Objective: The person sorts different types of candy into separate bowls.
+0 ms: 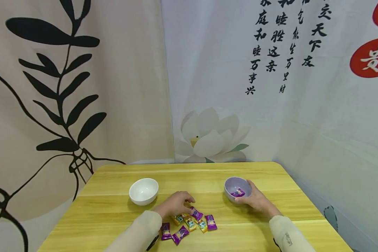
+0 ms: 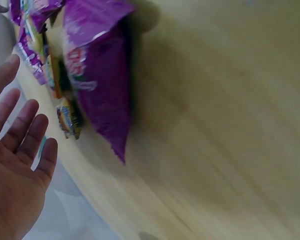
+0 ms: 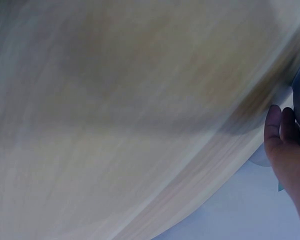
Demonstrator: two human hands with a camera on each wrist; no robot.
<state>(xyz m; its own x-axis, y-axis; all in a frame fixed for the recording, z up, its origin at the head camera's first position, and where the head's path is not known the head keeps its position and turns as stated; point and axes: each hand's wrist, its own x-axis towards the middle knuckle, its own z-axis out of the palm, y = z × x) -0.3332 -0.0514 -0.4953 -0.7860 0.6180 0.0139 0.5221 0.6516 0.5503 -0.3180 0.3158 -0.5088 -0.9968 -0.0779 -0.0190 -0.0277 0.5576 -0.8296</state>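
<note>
My right hand (image 1: pixel 256 200) grips the light purple bowl (image 1: pixel 234 183) on its right side, thumb at the near rim; in the right wrist view its fingers (image 3: pixel 272 127) reach the dark side of the bowl. Inside the bowl lies one purple-wrapped candy (image 1: pixel 238 193). My left hand (image 1: pixel 177 203) hovers over the candy pile with fingers loosely bent. Nothing shows in its palm (image 2: pixel 12 195) in the left wrist view. Below and beside it are several purple candies (image 1: pixel 180 235) and yellow candies (image 1: pixel 190 224), some partly hidden by the hand.
A white bowl (image 1: pixel 144 196) stands to the left, beyond my left forearm. Everything rests on a light wooden table (image 1: pixel 189 175) whose far edge meets a printed curtain (image 1: pixel 214 70). Dark plant shapes decorate the left curtain (image 1: pixel 129 87).
</note>
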